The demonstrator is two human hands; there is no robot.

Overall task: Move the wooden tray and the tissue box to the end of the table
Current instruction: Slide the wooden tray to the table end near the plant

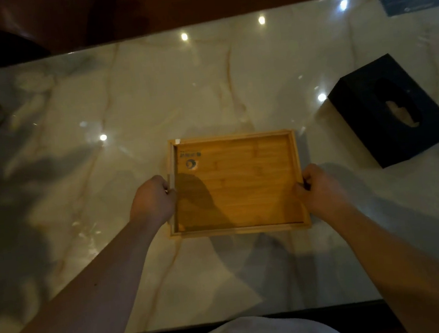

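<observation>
Wooden tray point(236, 183) gripped at short sides by left hand point(151, 199) and right hand point(319, 187); tissue box point(394, 110) seen nearer right hand (tray possibly lifted).

Left arm: bare forearm reaching forward from the lower left corner, angled inward.
Left hand point(153, 200): knuckles up, fingers curled in a closed grip around the left rim of the wooden tray point(237, 180).
Right arm: bare forearm reaching in from the lower right, angled inward.
Right hand point(321, 189): fingers curled, closed grip on the tray's right rim, thumb on top.
</observation>
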